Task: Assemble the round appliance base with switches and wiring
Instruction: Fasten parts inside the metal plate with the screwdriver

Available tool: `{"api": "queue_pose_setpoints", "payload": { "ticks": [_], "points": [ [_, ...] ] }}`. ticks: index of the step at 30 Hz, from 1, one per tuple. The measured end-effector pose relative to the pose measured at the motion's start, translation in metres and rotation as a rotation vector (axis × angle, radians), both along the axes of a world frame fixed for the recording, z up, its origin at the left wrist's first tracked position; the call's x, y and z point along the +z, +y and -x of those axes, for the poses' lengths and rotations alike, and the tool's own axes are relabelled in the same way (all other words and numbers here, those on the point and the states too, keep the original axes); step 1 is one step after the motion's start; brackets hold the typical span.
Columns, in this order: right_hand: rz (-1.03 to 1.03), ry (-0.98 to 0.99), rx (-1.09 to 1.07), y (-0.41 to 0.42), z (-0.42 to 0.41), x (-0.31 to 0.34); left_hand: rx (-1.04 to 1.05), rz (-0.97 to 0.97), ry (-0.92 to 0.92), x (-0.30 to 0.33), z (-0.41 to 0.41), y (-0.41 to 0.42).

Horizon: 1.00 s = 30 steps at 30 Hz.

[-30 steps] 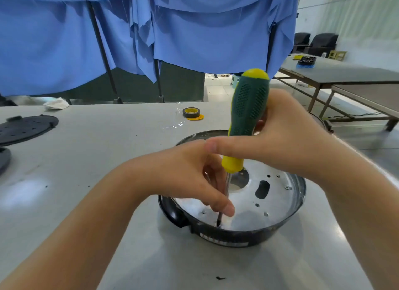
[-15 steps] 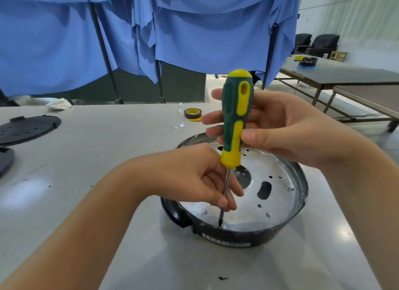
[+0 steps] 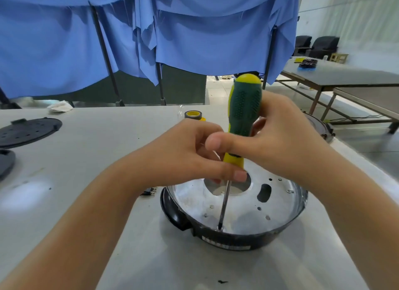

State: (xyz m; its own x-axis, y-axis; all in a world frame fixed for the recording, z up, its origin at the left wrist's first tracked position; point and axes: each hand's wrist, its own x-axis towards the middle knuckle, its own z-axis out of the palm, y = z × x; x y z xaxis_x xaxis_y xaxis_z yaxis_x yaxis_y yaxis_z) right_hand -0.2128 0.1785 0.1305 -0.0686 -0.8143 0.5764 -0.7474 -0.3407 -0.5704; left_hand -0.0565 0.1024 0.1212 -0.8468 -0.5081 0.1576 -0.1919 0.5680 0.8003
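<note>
The round appliance base (image 3: 235, 238), black outside with a shiny metal plate inside, sits on the grey table in front of me. A green and yellow screwdriver (image 3: 244, 110) stands nearly upright, its tip on a screw (image 3: 219, 227) at the plate's near rim. My right hand (image 3: 287, 142) grips the handle, thumb across its lower part. My left hand (image 3: 192, 153) pinches the yellow collar and upper shaft with curled fingers. The far half of the base is hidden behind both hands.
A black perforated round cover (image 3: 28, 132) and another dark part (image 3: 5, 164) lie at the far left. A roll of tape (image 3: 192, 115) sits behind my hands, a small black connector (image 3: 149, 191) left of the base. A white rag (image 3: 59, 106) lies at the back; other tables (image 3: 345, 76) stand right.
The right hand has turned the handle, so the green face now shows instead of the yellow stripe. The left hand slid higher up the shaft to the collar. The tip stays on the same screw.
</note>
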Motion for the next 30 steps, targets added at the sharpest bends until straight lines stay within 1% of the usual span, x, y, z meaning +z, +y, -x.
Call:
{"api": "queue_pose_setpoints", "payload": {
  "ticks": [2, 4, 6, 7, 8, 10, 13, 15, 17, 18, 19, 20, 22, 24, 25, 26, 27, 30],
  "points": [
    [-0.114, -0.12, 0.11, 0.0, 0.007, 0.003, -0.069, -0.122, 0.017, 0.0, -0.002, -0.001],
    [-0.239, -0.336, 0.333, 0.001, 0.015, 0.006, -0.123, -0.216, 0.005, -0.001, -0.004, -0.002],
    [-0.305, -0.573, 0.539, 0.003, 0.019, 0.009, -0.174, -0.258, -0.009, -0.001, -0.006, -0.004],
    [-0.305, -0.623, 0.599, 0.004, 0.019, 0.01, -0.201, -0.268, -0.015, -0.001, -0.007, -0.005],
    [-0.285, -0.621, 0.619, 0.005, 0.019, 0.01, -0.223, -0.277, -0.021, -0.001, -0.007, -0.005],
    [-0.195, -0.52, 0.55, 0.006, 0.017, 0.009, -0.229, -0.272, -0.027, 0.0, -0.008, -0.004],
    [0.025, -0.253, 0.319, 0.005, 0.008, 0.009, -0.118, -0.129, -0.01, 0.002, -0.003, 0.001],
    [0.131, -0.1, 0.168, 0.005, 0.005, 0.007, -0.032, -0.06, 0.033, 0.001, 0.001, 0.003],
    [0.144, -0.016, 0.047, 0.005, 0.003, 0.006, 0.025, -0.05, 0.085, -0.001, 0.002, 0.001],
    [0.11, 0.001, 0.033, 0.004, 0.003, 0.005, 0.023, -0.079, 0.1, -0.001, 0.001, 0.0],
    [0.047, -0.022, 0.077, 0.004, 0.003, 0.005, -0.001, -0.132, 0.105, -0.001, 0.0, -0.001],
    [-0.024, -0.092, 0.174, 0.004, 0.004, 0.005, -0.041, -0.193, 0.097, -0.001, -0.002, -0.002],
    [-0.132, -0.313, 0.411, 0.005, 0.006, 0.007, -0.122, -0.285, 0.07, 0.0, -0.006, -0.004],
    [-0.179, -0.513, 0.553, 0.007, 0.01, 0.009, -0.174, -0.32, 0.053, 0.001, -0.008, -0.005],
    [-0.17, -0.537, 0.567, 0.007, 0.01, 0.009, -0.188, -0.323, 0.044, 0.001, -0.008, -0.005],
    [-0.139, -0.504, 0.541, 0.006, 0.01, 0.009, -0.188, -0.316, 0.033, 0.001, -0.007, -0.004],
    [-0.091, -0.431, 0.482, 0.005, 0.009, 0.009, -0.169, -0.29, 0.022, 0.002, -0.006, -0.002],
    [0.057, -0.238, 0.295, 0.002, 0.006, 0.007, -0.033, -0.106, 0.015, 0.002, 0.001, 0.005]
  ]
}}
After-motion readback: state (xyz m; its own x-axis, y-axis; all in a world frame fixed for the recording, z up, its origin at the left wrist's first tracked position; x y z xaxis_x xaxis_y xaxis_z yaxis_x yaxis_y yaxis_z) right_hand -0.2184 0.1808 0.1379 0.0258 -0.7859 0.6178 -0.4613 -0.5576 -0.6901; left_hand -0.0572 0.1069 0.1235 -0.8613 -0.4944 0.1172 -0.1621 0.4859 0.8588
